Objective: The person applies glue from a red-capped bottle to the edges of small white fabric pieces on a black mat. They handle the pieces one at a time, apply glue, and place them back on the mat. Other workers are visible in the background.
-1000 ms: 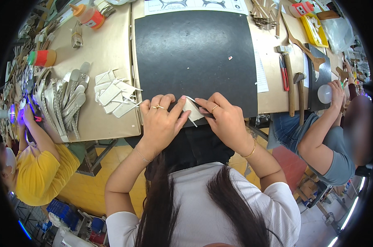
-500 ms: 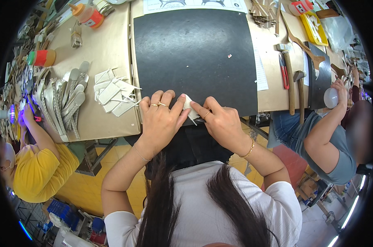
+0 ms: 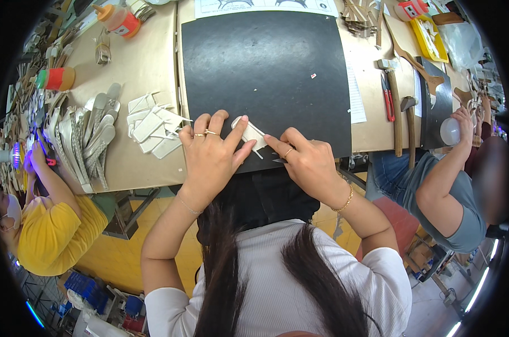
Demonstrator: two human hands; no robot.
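Observation:
A small white flat piece with a thin strip along its edge (image 3: pixel 251 135) lies tilted at the near edge of the black mat (image 3: pixel 265 67). My left hand (image 3: pixel 212 154) holds it down between index fingertip and thumb, the other fingers spread over the mat. With the index finger, my right hand (image 3: pixel 310 165) presses the end of the strip on the piece's right side. The other right fingers are curled, and a dark pointed metal tip (image 3: pixel 279 161) sticks out beneath them; the rest of that tool is hidden.
Left of the mat lie a pile of similar white pieces (image 3: pixel 153 129) and a bundle of pale braided straps (image 3: pixel 88 132). Bottles (image 3: pixel 58 79) stand farther left. Red-handled pliers (image 3: pixel 388 100) and hammers (image 3: pixel 409 112) lie to the right. Co-workers sit at both sides.
The white piece has turned, so its face and long strip show more. My left hand has shifted left and up; my right hand has moved slightly right.

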